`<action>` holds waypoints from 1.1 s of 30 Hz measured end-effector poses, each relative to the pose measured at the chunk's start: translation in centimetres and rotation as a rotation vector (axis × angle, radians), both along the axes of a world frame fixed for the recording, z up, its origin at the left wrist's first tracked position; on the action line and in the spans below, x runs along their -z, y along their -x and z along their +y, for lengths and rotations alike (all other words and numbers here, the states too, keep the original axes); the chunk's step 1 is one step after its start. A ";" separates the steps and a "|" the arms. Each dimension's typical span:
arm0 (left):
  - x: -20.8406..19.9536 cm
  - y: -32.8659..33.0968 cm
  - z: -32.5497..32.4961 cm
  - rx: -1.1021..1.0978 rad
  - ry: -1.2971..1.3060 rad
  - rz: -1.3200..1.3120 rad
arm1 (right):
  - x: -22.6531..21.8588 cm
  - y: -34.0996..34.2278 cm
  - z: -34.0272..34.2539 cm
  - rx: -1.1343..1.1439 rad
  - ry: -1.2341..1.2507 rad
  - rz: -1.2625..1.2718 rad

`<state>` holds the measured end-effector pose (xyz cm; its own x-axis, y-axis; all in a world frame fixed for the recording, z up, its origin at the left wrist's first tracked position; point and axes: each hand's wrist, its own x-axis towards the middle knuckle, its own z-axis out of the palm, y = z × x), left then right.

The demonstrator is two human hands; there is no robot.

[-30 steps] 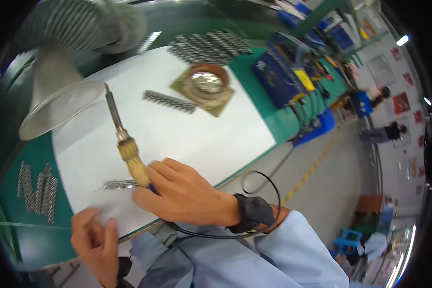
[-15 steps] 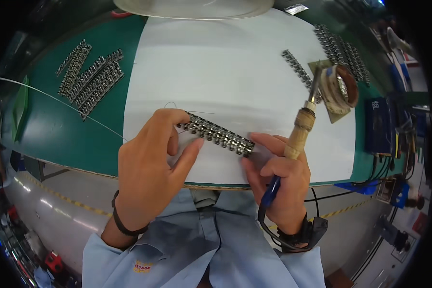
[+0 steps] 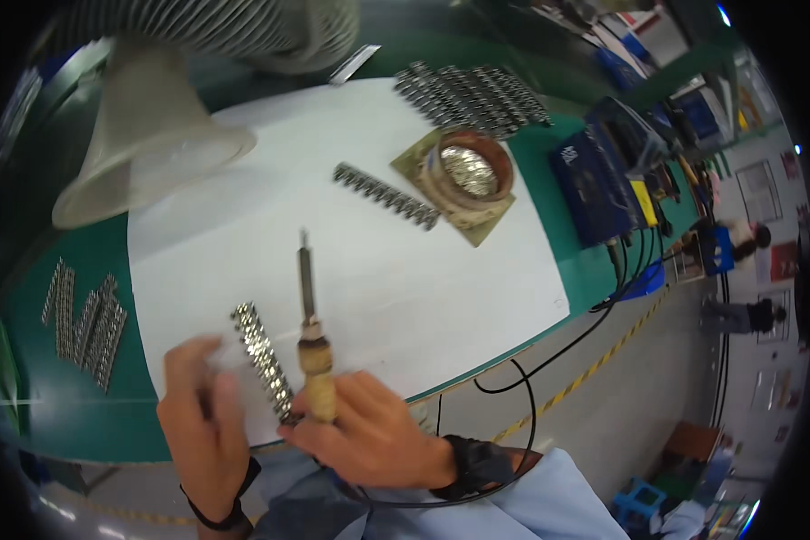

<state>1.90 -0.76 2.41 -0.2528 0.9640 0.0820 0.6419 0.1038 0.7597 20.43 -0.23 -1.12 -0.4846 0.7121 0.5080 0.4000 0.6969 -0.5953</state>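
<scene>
My right hand [image 3: 369, 427] is closed around the wooden handle of a soldering iron [image 3: 318, 369], whose metal tip points up and away over the white sheet. The near end of a strip of shiny metal parts [image 3: 263, 358] is at my right fingertips. The strip lies slanted on the sheet between my hands. Left of it, my left hand [image 3: 202, 432] is blurred by motion, with thumb and forefinger apart and nothing visible between them. Farther off, a second metal strip [image 3: 385, 195] lies beside a round brown-rimmed pot [image 3: 432, 184] with shiny metallic contents, on a square base.
A pale fume-hood funnel [image 3: 135, 135] on a ribbed hose stands at the far left. More metal strips lie on the green mat, at the left [image 3: 85, 328] and at the back [image 3: 472, 99]. A dark blue box [image 3: 592, 193] with cables is at the right. Two people [image 3: 747, 315] are in the background.
The view has swung to the right. My left hand has come off the strip it was touching. The strip now lies more steeply, and the iron points more straight ahead in my right hand.
</scene>
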 end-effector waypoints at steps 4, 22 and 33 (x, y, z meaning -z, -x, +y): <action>-0.8 1.1 -1.3 0.099 -0.021 -0.341 | -1.3 0.7 0.2 0.077 0.036 0.204; -2.7 1.8 -2.3 0.141 -0.200 0.090 | -1.5 -2.3 2.4 -0.035 0.016 0.237; -0.7 2.2 -1.1 0.271 -0.324 -0.178 | -1.7 -0.4 2.7 -0.083 0.323 0.352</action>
